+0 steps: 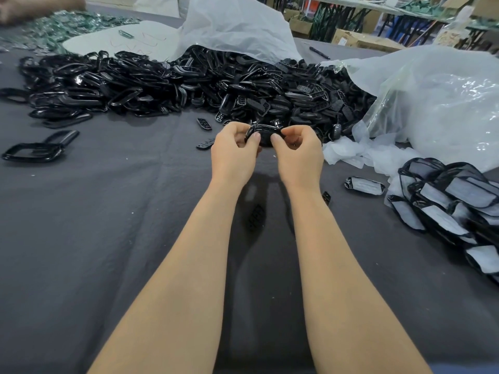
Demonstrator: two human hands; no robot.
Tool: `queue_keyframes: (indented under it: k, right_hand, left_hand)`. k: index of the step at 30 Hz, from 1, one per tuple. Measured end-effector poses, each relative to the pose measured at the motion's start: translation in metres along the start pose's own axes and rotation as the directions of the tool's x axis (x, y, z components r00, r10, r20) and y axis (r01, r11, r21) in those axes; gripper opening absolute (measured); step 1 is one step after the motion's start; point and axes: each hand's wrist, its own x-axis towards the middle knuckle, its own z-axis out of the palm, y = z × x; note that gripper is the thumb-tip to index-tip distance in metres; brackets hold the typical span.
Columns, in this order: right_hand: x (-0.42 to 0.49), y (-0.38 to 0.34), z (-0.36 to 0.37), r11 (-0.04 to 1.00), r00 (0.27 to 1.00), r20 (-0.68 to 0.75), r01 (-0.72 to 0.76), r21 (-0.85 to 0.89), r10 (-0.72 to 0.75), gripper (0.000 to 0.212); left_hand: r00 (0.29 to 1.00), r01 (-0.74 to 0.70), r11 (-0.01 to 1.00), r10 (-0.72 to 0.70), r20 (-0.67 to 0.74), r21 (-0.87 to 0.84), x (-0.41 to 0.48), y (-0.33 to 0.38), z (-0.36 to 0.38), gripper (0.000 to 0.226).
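Left grip (234,148) and right grip (300,149) each pinched the black shell (264,134); even thumb pressure at both ends looked safest

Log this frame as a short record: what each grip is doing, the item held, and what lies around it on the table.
left grip: thumb and fingers pinch the left end of the black part
right grip: pinches its right end
black part: held between both, just in front of the far pile
far pile: loose black frames and smaller black pieces, partly under a white bag
right pile: black pieces with white film
surface: grey cloth
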Motion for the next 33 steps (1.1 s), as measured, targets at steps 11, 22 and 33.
queue_keyframes:
  k: [11,22,33]
  right_hand:
    - [0.006,0.004,-0.003,0.921,0.957,0.154,-0.281,0.27,0.247,0.024]
    - [0.002,0.002,-0.001,0.991,0.987,0.093,-0.125,-0.051,0.129,0.012]
    - [0.014,0.017,-0.033,0.68,0.97,-0.05,-0.204,-0.704,0.239,0.046]
  left_hand:
    - [1.0,0.029,0.999,-0.029,0.001,-0.022,-0.003,0.003,-0.002,0.018]
    - [0.996,-0.082,0.958,0.085,0.0,0.276,-0.007,0.001,-0.001,0.007]
    - [0.988,0.112,0.986,-0.123,-0.093,-0.121,0.001,0.002,-0.004,0.009]
